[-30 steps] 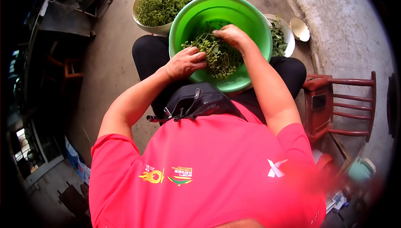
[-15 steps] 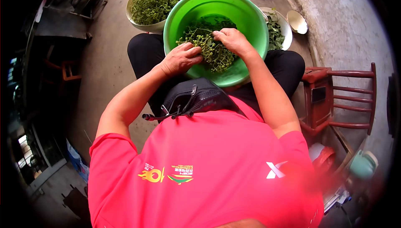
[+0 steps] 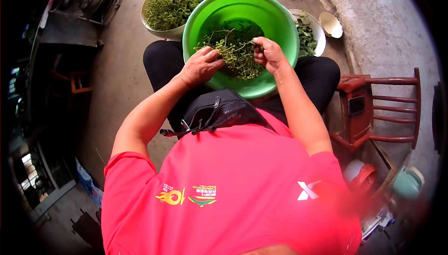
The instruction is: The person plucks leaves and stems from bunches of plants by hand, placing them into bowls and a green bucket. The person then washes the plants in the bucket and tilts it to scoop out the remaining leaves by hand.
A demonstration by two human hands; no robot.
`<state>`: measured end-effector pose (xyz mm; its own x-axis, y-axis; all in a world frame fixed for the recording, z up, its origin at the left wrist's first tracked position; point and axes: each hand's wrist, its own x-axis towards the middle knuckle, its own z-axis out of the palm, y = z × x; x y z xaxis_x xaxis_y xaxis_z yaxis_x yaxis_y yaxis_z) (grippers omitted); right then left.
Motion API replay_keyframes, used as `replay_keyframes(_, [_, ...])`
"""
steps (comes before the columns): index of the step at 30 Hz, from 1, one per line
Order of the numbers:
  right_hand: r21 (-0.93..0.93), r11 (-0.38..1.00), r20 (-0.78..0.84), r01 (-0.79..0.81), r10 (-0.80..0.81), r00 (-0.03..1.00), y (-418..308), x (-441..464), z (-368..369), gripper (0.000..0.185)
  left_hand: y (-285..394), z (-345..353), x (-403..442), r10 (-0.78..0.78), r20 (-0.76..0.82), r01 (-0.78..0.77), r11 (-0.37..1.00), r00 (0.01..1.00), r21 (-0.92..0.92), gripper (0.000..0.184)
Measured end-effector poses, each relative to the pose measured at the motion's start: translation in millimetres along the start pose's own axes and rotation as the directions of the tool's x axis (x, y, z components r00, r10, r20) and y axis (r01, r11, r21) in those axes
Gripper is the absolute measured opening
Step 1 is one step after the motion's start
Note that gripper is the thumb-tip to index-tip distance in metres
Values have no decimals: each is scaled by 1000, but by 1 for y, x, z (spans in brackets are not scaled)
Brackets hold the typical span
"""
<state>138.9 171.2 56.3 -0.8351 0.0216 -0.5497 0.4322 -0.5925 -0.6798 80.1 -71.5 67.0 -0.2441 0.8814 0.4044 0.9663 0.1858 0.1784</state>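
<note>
Your left hand (image 3: 201, 67) is grasping the green bunch (image 3: 240, 63) by its left edge, long axis slanting down rightward, while your right hand (image 3: 270, 56) is pinching a leaf (image 3: 253, 43).

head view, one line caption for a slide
Left hand at green sprigs inside a green tub, right hand pinching some greenery.
</note>
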Motion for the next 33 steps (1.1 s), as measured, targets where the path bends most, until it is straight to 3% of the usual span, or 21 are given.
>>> replay_keyframes(4, [-10, 998, -7, 57, -57, 998, 4, -10, 6, 11, 1, -1, 0, -19, 15, 19, 1000, 1000, 0, 20])
replay_keyframes(6, [243, 961, 36, 135, -148, 988, -3, -8, 0, 7, -1, 3, -1, -25, 16, 26, 999, 1000, -40, 24])
replay_keyframes(10, [379, 911, 145, 164, -233, 962, -36, -11, -19, 5, -1, 1, -2, -37, 40, 39, 998, 999, -51, 27])
replay_keyframes(13, [472, 860, 186, 193, -311, 932, -52, -29, -27, 2, -1, 0, 1, -69, -32, 67, 995, 997, -72, 30])
replay_keyframes(16, [559, 779, 115, 285, -413, 903, -56, -38, -45, 5, 1, -3, 6, -122, -140, 106, 987, 983, -121, 31])
replay_keyframes(18, [597, 736, 67, 319, -442, 895, -55, -39, -59, 4, 4, -10, 10, -244, -254, 202, 963, 936, -180, 26])
replay_keyframes(19, [598, 727, 33, 338, -443, 896, -52, -40, -65, 3, 9, -15, 10, -353, -230, 290, 919, 907, -267, 25])
replay_keyframes(20, [599, 717, -1, 355, -443, 897, -49, -40, -71, 2, 12, -20, 12, -340, -223, 279, 923, 914, -263, 25])
replay_keyframes(22, [581, 725, -23, 371, -441, 897, -43, -41, -74, 2, 15, -35, 17, -514, -232, 381, 812, 826, -441, 26])
replay_keyframes(24, [568, 732, -43, 378, -432, 901, -33, -41, -71, 2, 12, -49, 18, -473, -249, 347, 840, 845, -417, 28])
replay_keyframes(26, [463, 786, -43, 410, -442, 896, -28, -40, -65, 4, 3, -57, 15, -573, -264, 327, 723, 776, -609, 29])
replay_keyframes(27, [448, 792, -40, 414, -445, 895, -26, -39, -62, 5, 8, -62, 17, -691, -186, 297, 516, 699, -804, 27])
replay_keyframes(28, [463, 782, -39, 417, -452, 891, -24, -38, -58, 5, 8, -69, 18, -682, -186, 300, 528, 708, -794, 27])
replay_keyframes(30, [405, 830, -14, 384, -414, 910, -22, -38, -52, 5, 6, -79, 20, -787, -139, 221, 332, 601, -917, 24])
replay_keyframes(32, [413, 827, 15, 382, -425, 905, -17, -37, -46, 4, 0, -87, 18, -793, -178, 225, 369, 583, -902, 24])
replay_keyframes(33, [379, 859, 39, 343, -385, 922, -15, -37, -40, 3, 2, -93, 21, -813, -156, 179, 303, 560, -936, 24])
